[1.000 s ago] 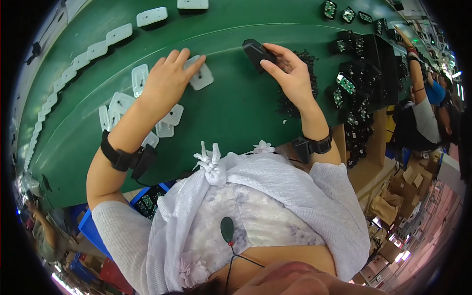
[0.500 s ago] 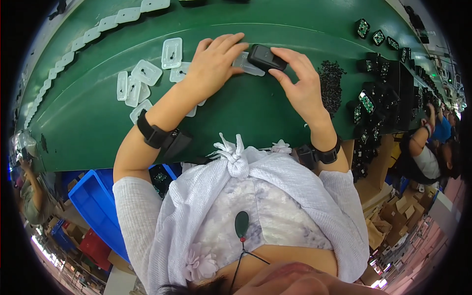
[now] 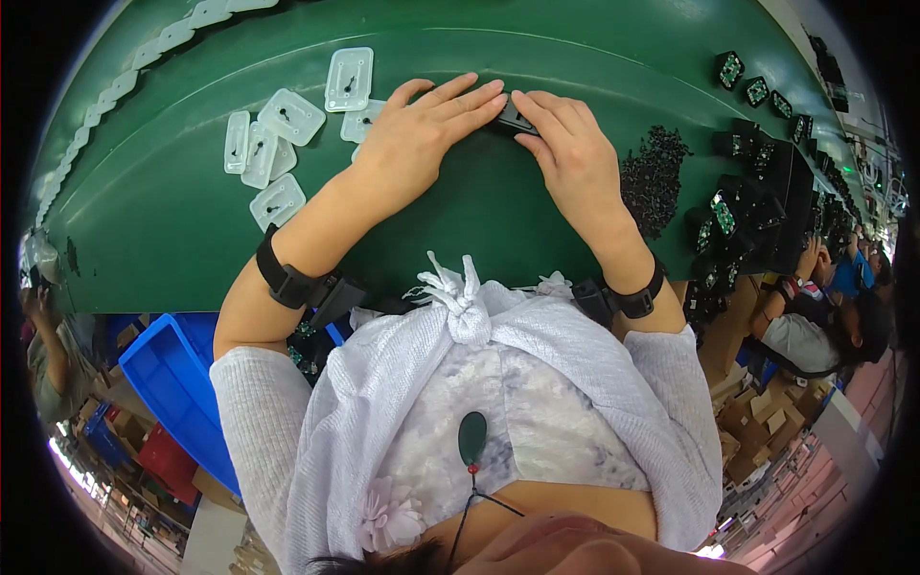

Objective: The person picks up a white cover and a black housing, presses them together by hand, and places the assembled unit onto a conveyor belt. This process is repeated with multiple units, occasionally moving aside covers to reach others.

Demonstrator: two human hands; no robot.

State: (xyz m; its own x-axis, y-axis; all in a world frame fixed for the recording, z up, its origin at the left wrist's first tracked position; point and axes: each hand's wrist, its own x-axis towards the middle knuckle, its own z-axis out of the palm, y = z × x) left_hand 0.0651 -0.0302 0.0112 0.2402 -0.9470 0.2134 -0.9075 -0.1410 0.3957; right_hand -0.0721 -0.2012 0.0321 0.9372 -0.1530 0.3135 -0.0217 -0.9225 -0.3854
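Observation:
Over the green work surface, both hands meet at a small black plastic case [image 3: 516,119], most of which they cover. My left hand [image 3: 414,136] has its long fingers reaching to the case's left end; its thumb is hidden. At the right end, my right hand [image 3: 573,146] grips the case with bent fingers and thumb. Just left of my left hand lie several translucent white plastic covers [image 3: 292,117], each with a small dark piece in it. The translucent piece seen earlier beneath the case is out of sight.
A pile of small black parts [image 3: 654,180] lies right of my right hand. Further right are black housings with green circuit boards [image 3: 723,213]. A row of white covers [image 3: 120,86] curves along the far left. A blue bin [image 3: 177,383] stands below the table's left edge; other people sit at the right.
My right hand has turned inward over the black case, and its fingers have come close to my left hand's. The case is more covered now, and the translucent piece has dropped from sight.

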